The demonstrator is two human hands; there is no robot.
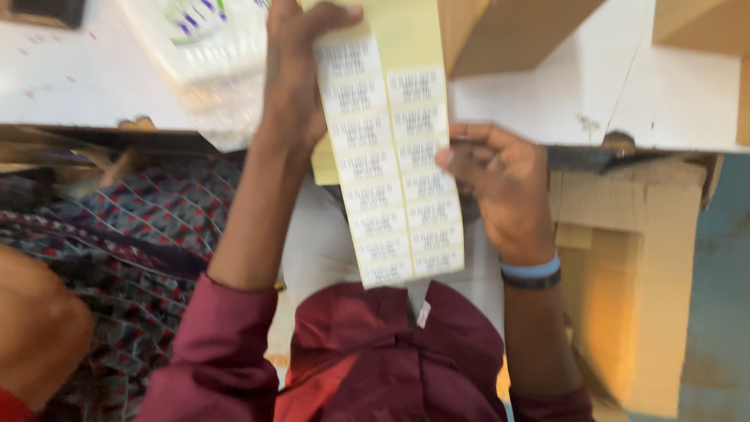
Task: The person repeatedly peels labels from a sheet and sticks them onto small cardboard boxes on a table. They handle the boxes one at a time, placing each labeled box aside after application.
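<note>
1. Starting nearest: maroon shirt fills the bottom centre, both sleeves running up into frame.
2. Right wrist has a blue wristband with a dark band right under it.
3. Right hand partly curled, thumb tip pressed on the right edge of the label strip, about mid-height; other fingers go behind the strip, can't tell how tightly.
4. Label strip: long pale-yellow backing, two columns of small white rectangular stickers with dark barcode-type print, blurred. Hangs roughly vertical, slightly tilted, between both hands, in front of the shirt and the table edge.
5. Left hand raised higher, fingers closed over the strip's top left, pinching it; thumb side hidden.
6. Patterned fabric, dark with red and grey diamonds, lies left of the left arm, below the table edge.
7. Cardboard box stands right of the right arm.
8. White table across the top, chipped edge.
9. Clear plastic bag on the table, just left of the left hand.
10. More brown cardboard on the table at the far top.
</note>
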